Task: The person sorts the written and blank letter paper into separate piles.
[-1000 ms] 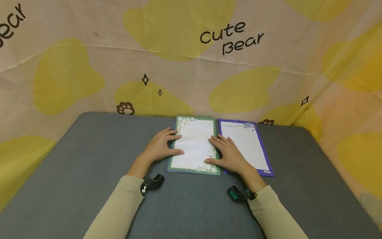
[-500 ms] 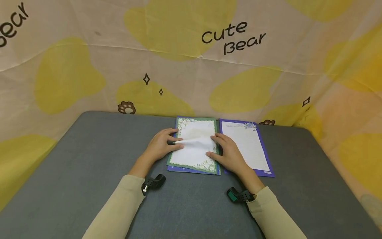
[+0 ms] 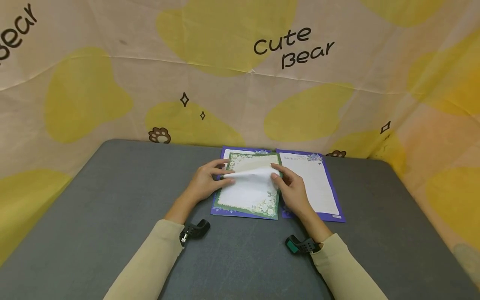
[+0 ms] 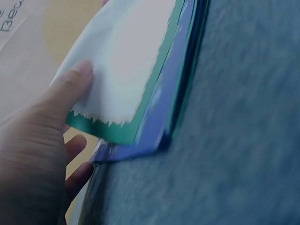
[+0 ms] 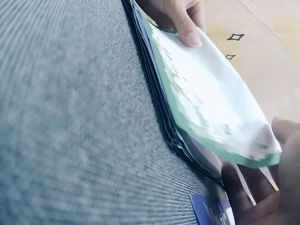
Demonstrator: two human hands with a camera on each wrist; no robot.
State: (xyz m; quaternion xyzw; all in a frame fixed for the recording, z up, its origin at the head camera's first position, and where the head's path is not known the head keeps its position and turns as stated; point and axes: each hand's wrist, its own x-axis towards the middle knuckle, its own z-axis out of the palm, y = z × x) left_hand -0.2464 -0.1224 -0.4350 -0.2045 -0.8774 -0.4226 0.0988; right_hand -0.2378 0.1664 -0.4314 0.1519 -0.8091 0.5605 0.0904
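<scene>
Saw a big cloth backdrop (image 3: pixel 232 91) first, well beyond the fingertips, cream with yellow blobs and "cute Bear" lettering. Then spotted a dark grey table (image 3: pixel 112 200), spread out below the fingers and off to both sides. Noticed long sleeves behind the fingers too, a left sleeve (image 3: pixel 150 254) and a right sleeve (image 3: pixel 346 262), both pale.

Found a purple-bordered sheet (image 3: pixel 309 187) lying flat just to the right of the right fingers, with blue flowers at its far end. Also caught a purple-edged pile (image 3: pixel 225 212) right under the fingers, peeking out at the near and far ends.

Got to the green-bordered sheet (image 3: pixel 247 189), held between the two sets of fingers, a bit askew over the pile and buckled into a ridge. Checked the left hand (image 3: pixel 204 181): pinched the left edge, thumb on top. Checked the right hand (image 3: pixel 294 187): pinched the right edge, thumb above and fingers below, corner lifted clear of the pile. Couldn't tell exactly how far the fingertips reached underneath.

Last, picked out a black left wrist camera (image 3: pixel 196 229) and right wrist camera (image 3: pixel 301 244), both behind the fingers.
</scene>
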